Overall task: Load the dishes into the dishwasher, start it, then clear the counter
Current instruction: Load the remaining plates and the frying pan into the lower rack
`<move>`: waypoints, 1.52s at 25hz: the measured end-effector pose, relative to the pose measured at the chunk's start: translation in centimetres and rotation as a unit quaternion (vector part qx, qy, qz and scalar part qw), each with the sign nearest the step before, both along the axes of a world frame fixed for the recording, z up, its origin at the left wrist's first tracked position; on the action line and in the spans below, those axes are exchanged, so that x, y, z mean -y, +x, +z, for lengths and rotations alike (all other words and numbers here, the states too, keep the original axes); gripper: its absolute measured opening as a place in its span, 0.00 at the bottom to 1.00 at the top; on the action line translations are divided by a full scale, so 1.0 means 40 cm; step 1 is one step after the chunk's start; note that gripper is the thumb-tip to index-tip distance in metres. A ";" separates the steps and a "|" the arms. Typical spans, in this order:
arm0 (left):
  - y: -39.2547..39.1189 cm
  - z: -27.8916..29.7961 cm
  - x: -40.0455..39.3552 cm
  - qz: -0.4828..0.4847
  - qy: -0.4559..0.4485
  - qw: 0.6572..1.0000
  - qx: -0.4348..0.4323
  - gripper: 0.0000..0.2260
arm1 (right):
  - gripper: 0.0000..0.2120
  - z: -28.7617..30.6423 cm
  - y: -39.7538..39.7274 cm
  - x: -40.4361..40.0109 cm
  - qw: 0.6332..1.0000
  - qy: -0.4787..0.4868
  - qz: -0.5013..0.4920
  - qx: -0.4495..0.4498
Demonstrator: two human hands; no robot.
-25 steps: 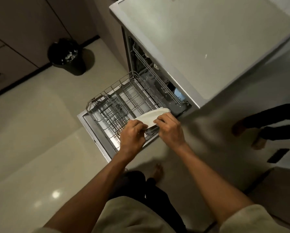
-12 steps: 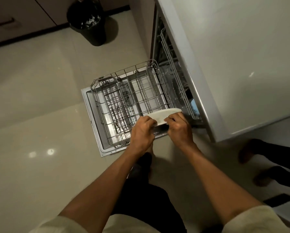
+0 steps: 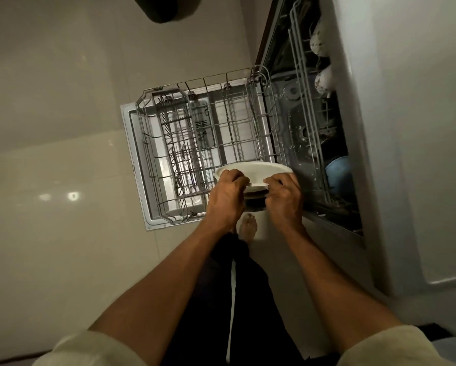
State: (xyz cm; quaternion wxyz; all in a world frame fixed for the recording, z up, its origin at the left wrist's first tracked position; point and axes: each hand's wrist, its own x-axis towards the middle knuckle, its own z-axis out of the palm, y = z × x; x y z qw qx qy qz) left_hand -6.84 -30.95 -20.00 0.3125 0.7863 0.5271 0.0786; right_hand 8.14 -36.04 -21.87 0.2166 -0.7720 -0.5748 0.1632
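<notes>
White plate (image 3: 256, 170), pinched at its rim by left hand (image 3: 228, 192) and right hand (image 3: 283, 198) over the lower rack's (image 3: 147, 143) near edge, could slip and chip against the wires.

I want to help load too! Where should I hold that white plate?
Probably by its rim, one of your hands on each side, from the near edge. The white plate is wide, thin and nearly flat, and that is how the left hand and right hand grip it.
</notes>
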 end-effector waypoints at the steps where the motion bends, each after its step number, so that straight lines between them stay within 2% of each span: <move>1: 0.002 -0.020 -0.005 -0.002 -0.008 1.000 -0.006 0.14 | 0.19 -0.019 0.001 -0.004 1.000 -0.002 -0.003 -0.003; 6: 0.018 -0.098 -0.021 -0.005 -0.033 0.999 -0.014 0.15 | 0.16 -0.112 0.014 -0.032 1.000 0.004 -0.022 -0.015; 15: 0.045 -0.185 -0.021 0.005 -0.066 0.998 0.004 0.12 | 0.14 -0.200 0.027 -0.040 0.998 -0.019 -0.052 -0.041; 23: 0.050 -0.218 -0.031 0.018 -0.083 0.996 0.002 0.12 | 0.15 -0.233 0.033 -0.040 0.998 -0.041 -0.039 -0.029; 28: 0.053 -0.245 -0.036 -0.008 -0.110 0.994 -0.012 0.14 | 0.15 -0.257 0.038 -0.044 0.997 -0.070 -0.037 -0.022; 31: 0.050 -0.249 -0.037 0.004 -0.120 0.993 -0.013 0.15 | 0.17 -0.264 0.039 -0.044 0.998 -0.059 -0.018 -0.016; 35: 0.041 -0.235 -0.020 0.039 -0.090 0.995 0.017 0.14 | 0.18 -0.243 0.038 -0.030 1.000 -0.019 0.008 -0.007; 38: 0.041 -0.227 -0.004 0.042 -0.084 0.995 0.017 0.14 | 0.20 -0.222 0.047 -0.017 0.999 -0.028 0.015 -0.010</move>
